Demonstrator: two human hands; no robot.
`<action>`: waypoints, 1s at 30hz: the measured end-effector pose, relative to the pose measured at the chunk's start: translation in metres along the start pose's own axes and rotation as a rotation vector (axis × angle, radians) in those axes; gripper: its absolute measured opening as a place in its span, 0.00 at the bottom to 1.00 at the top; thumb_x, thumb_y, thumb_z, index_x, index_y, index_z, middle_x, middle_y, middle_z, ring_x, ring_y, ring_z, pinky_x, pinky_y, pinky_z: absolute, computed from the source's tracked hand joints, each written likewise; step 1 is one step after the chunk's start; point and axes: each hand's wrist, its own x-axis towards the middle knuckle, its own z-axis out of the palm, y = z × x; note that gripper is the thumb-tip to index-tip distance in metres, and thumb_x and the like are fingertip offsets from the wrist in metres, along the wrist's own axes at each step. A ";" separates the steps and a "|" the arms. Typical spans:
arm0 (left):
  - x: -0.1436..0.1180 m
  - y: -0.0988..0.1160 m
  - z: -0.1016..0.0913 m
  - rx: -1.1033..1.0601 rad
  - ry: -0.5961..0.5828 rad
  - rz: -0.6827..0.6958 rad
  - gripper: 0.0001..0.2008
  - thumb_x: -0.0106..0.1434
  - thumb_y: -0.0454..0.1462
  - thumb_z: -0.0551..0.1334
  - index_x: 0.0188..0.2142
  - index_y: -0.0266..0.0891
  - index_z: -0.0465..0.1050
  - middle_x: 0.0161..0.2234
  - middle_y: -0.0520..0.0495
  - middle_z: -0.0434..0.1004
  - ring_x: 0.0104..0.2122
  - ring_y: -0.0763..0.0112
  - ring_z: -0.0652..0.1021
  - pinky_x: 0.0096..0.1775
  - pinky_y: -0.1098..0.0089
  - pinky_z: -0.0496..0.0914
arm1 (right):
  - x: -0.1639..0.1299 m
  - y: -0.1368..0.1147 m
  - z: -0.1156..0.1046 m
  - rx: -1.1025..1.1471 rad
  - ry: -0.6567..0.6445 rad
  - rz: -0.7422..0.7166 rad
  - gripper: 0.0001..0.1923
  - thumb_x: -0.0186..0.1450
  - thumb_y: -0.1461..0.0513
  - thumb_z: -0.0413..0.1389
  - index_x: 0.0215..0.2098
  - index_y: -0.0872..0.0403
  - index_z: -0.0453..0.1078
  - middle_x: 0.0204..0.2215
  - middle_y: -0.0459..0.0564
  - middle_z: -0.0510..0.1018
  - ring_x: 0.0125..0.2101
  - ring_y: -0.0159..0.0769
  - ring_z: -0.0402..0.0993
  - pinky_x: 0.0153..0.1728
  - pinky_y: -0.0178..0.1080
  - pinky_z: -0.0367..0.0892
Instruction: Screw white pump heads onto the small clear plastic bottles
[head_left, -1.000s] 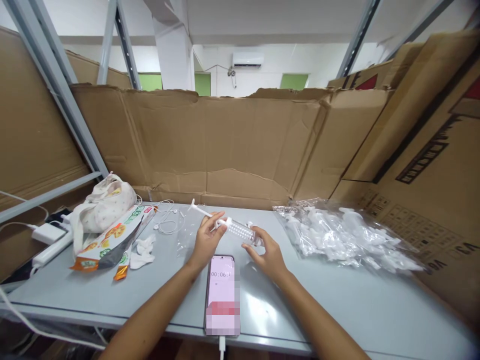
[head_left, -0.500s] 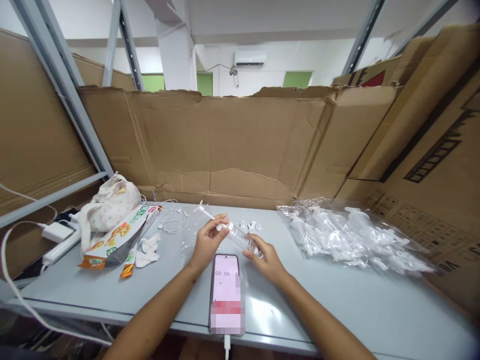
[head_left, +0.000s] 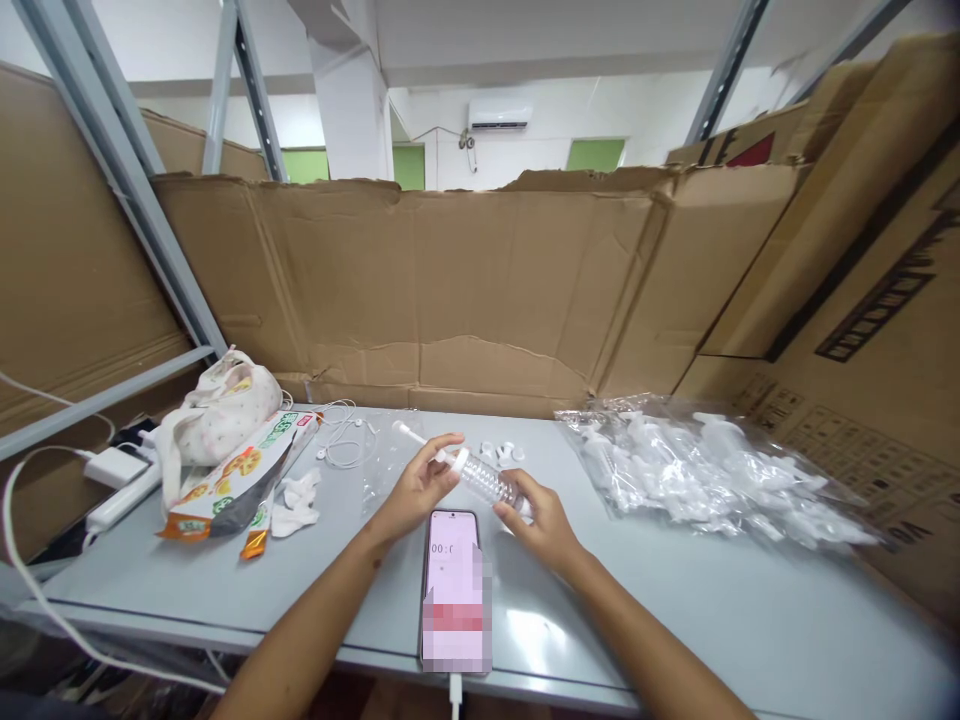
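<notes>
A clear ribbed plastic bottle point(head_left: 486, 480) is held tilted above the table, with a white collar and a long thin white stem point(head_left: 409, 433) pointing up to the left. My left hand point(head_left: 421, 482) is closed around the white top, fingers and thumb pinching near the collar. Wrapped round the lower body of the bottle is my right hand point(head_left: 541, 515). Just beyond the bottle lie several small white plastic caps point(head_left: 504, 453). The far end of the stem is over a clear plastic bag point(head_left: 382, 475).
A phone point(head_left: 454, 590) with a cable lies in front of my hands. To the right is a clear bag of white plastic parts point(head_left: 697, 470). Left are a snack packet point(head_left: 240, 470), crumpled tissue point(head_left: 297, 503), earphones point(head_left: 349, 440) and a cloth bag point(head_left: 225, 395). Cardboard point(head_left: 450, 290) walls the back.
The bottle has turned slightly in my hands, and the stem's end has dropped a little. My left fingers have shifted on the white top. The right hand has moved slightly right.
</notes>
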 end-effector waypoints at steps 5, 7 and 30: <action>0.002 -0.002 -0.007 -0.023 0.045 -0.038 0.17 0.56 0.41 0.65 0.45 0.41 0.69 0.45 0.45 0.70 0.34 0.73 0.74 0.37 0.73 0.68 | 0.001 0.000 0.000 -0.008 0.023 0.011 0.17 0.61 0.54 0.53 0.44 0.55 0.65 0.36 0.52 0.77 0.31 0.38 0.73 0.32 0.36 0.68; 0.003 -0.004 -0.007 -0.038 0.068 -0.026 0.17 0.54 0.40 0.67 0.43 0.40 0.70 0.45 0.45 0.70 0.34 0.73 0.73 0.37 0.74 0.67 | 0.001 0.001 0.001 -0.011 0.031 0.011 0.18 0.61 0.54 0.54 0.45 0.55 0.65 0.38 0.53 0.77 0.32 0.38 0.74 0.32 0.36 0.69; 0.002 -0.009 -0.005 0.025 0.096 -0.017 0.16 0.55 0.41 0.66 0.42 0.39 0.69 0.44 0.44 0.70 0.34 0.72 0.73 0.35 0.74 0.68 | 0.009 -0.001 0.001 0.642 -0.230 0.397 0.29 0.57 0.42 0.53 0.41 0.59 0.69 0.14 0.42 0.67 0.12 0.29 0.61 0.16 0.33 0.58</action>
